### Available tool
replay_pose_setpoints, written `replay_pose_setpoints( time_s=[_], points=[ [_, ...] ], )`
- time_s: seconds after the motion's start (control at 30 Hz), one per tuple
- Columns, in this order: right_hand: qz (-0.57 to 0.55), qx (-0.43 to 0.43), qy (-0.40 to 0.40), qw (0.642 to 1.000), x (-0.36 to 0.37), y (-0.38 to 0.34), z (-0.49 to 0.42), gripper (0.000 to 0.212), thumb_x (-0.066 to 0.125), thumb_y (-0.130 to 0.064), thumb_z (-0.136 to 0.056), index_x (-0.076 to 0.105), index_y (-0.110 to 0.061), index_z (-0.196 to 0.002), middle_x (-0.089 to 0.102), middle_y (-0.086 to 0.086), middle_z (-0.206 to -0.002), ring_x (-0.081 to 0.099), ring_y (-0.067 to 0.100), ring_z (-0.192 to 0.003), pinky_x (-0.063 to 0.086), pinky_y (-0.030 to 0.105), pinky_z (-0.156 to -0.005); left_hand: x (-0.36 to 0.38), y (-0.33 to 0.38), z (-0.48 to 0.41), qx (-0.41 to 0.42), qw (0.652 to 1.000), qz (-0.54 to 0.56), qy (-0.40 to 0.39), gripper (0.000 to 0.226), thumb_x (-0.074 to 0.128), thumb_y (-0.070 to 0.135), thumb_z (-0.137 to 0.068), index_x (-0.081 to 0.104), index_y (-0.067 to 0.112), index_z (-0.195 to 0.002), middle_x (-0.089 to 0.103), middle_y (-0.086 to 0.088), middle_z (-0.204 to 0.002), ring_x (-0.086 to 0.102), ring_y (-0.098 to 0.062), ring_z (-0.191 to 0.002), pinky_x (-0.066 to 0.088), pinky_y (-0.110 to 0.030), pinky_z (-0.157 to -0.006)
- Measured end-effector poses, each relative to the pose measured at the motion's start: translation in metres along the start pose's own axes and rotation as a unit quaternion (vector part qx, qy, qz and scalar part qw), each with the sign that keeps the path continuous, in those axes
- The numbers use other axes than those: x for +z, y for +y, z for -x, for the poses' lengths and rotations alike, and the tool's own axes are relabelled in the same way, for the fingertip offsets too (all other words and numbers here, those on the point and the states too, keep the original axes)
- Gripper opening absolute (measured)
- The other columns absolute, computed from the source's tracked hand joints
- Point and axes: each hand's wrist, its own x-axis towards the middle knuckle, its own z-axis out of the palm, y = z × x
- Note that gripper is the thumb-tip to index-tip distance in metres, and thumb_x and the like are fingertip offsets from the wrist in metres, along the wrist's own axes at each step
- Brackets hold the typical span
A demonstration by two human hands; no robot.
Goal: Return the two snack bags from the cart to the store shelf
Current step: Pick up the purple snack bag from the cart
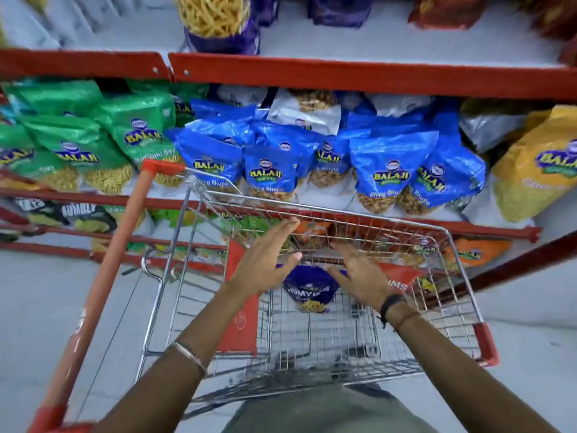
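A purple snack bag point(309, 289) lies at the far end of the wire shopping cart point(315, 335). A red snack bag point(398, 276) leans against the cart's right wall just beyond my right hand. My left hand point(265, 260) hovers over the cart, fingers spread, holding nothing, just left of the purple bag. My right hand point(359, 270) is also empty with its fingers apart, above and to the right of the purple bag. Neither hand touches a bag. The store shelf point(343, 75) with red edges stands right in front of the cart.
The middle shelf holds green bags point(137, 135) on the left, blue bags point(390, 170) in the centre and a yellow bag point(537, 179) on the right. The upper shelf carries purple bags point(221, 26). The cart's orange handle point(103, 276) runs diagonally on the left. Grey floor lies around the cart.
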Motion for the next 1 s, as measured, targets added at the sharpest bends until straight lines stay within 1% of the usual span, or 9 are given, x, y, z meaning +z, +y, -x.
replay_pose_setpoints(
  time_s=[0.13,0.2,0.27,0.47,0.67,0.77,0.83,0.9,1.0],
  points=[
    [0.115,0.051,-0.106,0.986,0.030,0.020,-0.016,0.057,0.051,-0.037,-0.091,0.034,-0.011,-0.139,0.047,0.013,-0.141,0.051,0.031,-0.121,0.041,0.040,-0.099,0.032,-0.036,-0.002,-0.089,0.973,-0.099,-0.187,0.070,0.052,0.040,-0.088,0.018,0.017,-0.145,0.023,-0.008,-0.155,0.024,-0.023,-0.142,0.029,-0.045,-0.115],
    [0.171,0.037,-0.112,0.978,0.041,0.025,-0.023,0.046,0.052,-0.028,-0.090,0.042,-0.013,-0.133,0.053,0.010,-0.135,0.050,0.027,-0.121,0.034,0.039,-0.102,0.046,-0.046,-0.003,-0.125,0.951,-0.125,-0.252,0.069,0.056,0.033,-0.086,0.022,0.014,-0.143,0.027,-0.011,-0.153,0.028,-0.029,-0.140,0.035,-0.048,-0.112],
    [0.218,0.015,-0.090,0.972,0.045,0.027,-0.031,0.036,0.051,-0.020,-0.090,0.052,-0.016,-0.126,0.060,0.006,-0.129,0.051,0.024,-0.120,0.030,0.040,-0.105,0.054,-0.051,-0.005,-0.127,0.942,-0.150,-0.273,0.063,0.055,0.024,-0.086,0.028,0.014,-0.141,0.035,-0.011,-0.150,0.036,-0.029,-0.135,0.039,-0.047,-0.108],
    [0.303,0.012,-0.080,0.950,0.051,0.034,-0.045,0.027,0.056,-0.019,-0.089,0.058,-0.019,-0.116,0.066,0.002,-0.117,0.054,0.021,-0.114,0.025,0.045,-0.112,0.071,-0.060,-0.020,-0.148,0.933,-0.216,-0.248,0.042,0.055,0.018,-0.084,0.050,0.018,-0.126,0.059,-0.007,-0.128,0.053,-0.027,-0.118,0.044,-0.044,-0.100],
    [0.313,-0.016,-0.061,0.948,0.043,0.029,-0.041,0.015,0.054,-0.025,-0.091,0.066,-0.020,-0.100,0.069,0.001,-0.108,0.055,0.021,-0.112,0.012,0.046,-0.117,0.069,-0.058,-0.019,-0.174,0.929,-0.209,-0.251,0.032,0.053,0.018,-0.089,0.060,0.016,-0.120,0.067,-0.018,-0.110,0.061,-0.036,-0.105,0.051,-0.043,-0.090],
    [0.296,-0.033,-0.057,0.953,0.030,0.027,-0.032,0.021,0.050,-0.027,-0.092,0.065,-0.020,-0.105,0.066,0.002,-0.115,0.054,0.022,-0.117,0.011,0.044,-0.117,0.057,-0.052,-0.013,-0.175,0.945,-0.185,-0.206,0.029,0.052,0.017,-0.090,0.062,0.020,-0.117,0.068,-0.018,-0.102,0.062,-0.036,-0.100,0.053,-0.044,-0.085],
    [0.267,-0.049,-0.046,0.961,0.015,0.019,-0.025,0.025,0.050,-0.029,-0.092,0.063,-0.019,-0.111,0.058,0.005,-0.128,0.047,0.022,-0.125,0.017,0.043,-0.116,0.040,-0.046,-0.012,-0.167,0.956,-0.167,-0.171,0.024,0.054,0.019,-0.089,0.065,0.019,-0.111,0.070,-0.015,-0.097,0.065,-0.034,-0.096,0.056,-0.042,-0.081],
    [0.202,-0.059,-0.013,0.978,-0.005,0.009,-0.018,0.028,0.048,-0.032,-0.093,0.060,-0.018,-0.115,0.055,0.003,-0.131,0.050,0.022,-0.121,0.031,0.039,-0.108,0.016,-0.036,-0.016,-0.156,0.965,-0.154,-0.142,0.021,0.057,0.022,-0.088,0.068,0.016,-0.105,0.072,-0.014,-0.094,0.066,-0.032,-0.092,0.055,-0.038,-0.075],
    [0.098,-0.064,0.037,0.992,-0.042,-0.007,-0.009,0.021,0.047,-0.033,-0.094,0.062,-0.023,-0.106,0.068,0.000,-0.106,0.064,0.020,-0.096,0.045,0.029,-0.077,-0.029,-0.019,-0.023,-0.130,0.978,-0.120,-0.110,0.019,0.062,0.025,-0.084,0.070,0.015,-0.098,0.073,-0.013,-0.092,0.065,-0.031,-0.090,0.055,-0.039,-0.076]
  ],
)
